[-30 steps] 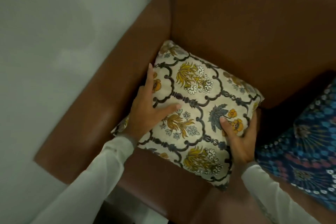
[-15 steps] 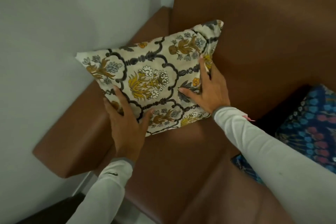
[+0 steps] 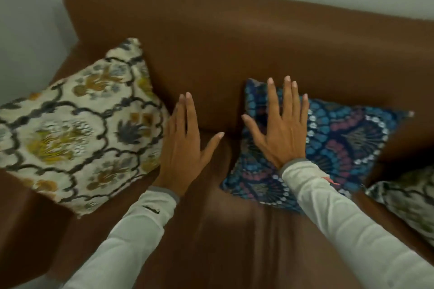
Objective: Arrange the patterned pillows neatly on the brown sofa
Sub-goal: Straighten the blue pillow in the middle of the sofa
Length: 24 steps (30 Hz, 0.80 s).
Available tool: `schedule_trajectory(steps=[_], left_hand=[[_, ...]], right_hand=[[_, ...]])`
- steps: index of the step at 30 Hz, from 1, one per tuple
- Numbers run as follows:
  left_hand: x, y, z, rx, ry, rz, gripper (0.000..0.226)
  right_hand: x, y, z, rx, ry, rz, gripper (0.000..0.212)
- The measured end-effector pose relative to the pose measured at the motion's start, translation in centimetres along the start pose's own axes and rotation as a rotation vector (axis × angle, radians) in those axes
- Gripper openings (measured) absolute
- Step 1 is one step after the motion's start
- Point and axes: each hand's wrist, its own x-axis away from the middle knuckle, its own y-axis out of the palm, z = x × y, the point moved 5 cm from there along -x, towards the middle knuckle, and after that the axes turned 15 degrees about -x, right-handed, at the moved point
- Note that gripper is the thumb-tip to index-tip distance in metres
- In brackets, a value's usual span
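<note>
A cream floral pillow [image 3: 77,124] leans in the left corner of the brown sofa [image 3: 234,37], against the armrest and backrest. A blue patterned pillow [image 3: 340,143] lies on the seat to its right. My left hand [image 3: 185,148] hovers open between the two pillows, just right of the cream one and holding nothing. My right hand [image 3: 279,126] is spread flat over the left part of the blue pillow, fingers apart. Another cream patterned pillow [image 3: 408,202] shows partly at the right edge.
A pale wall [image 3: 28,7] runs behind and left of the sofa. Bare seat cushion [image 3: 223,230] lies between my two white-sleeved arms.
Both hands have let go of the cream pillow, which now rests in the left corner. The view has swung right, and my right hand has moved onto the blue pillow.
</note>
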Motion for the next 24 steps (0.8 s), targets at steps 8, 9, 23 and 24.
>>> schedule_trajectory(steps=[8, 9, 23, 24], left_hand=[[-0.2, 8.4, 10.1, 0.833, -0.503, -0.472, 0.147], [-0.1, 9.0, 10.7, 0.865, -0.505, -0.487, 0.136], [-1.1, 8.3, 10.3, 0.899, -0.405, -0.225, 0.105], [-0.8, 8.6, 10.2, 0.890, -0.403, -0.236, 0.106]], right_hand=[[7.2, -11.4, 19.2, -0.446, 0.837, 0.274, 0.123], [8.4, -10.9, 20.5, -0.671, 0.976, 0.259, 0.128], [7.2, -8.2, 19.3, -1.004, 0.889, 0.173, 0.105], [7.5, -8.0, 19.4, -0.990, 0.895, 0.175, 0.108]])
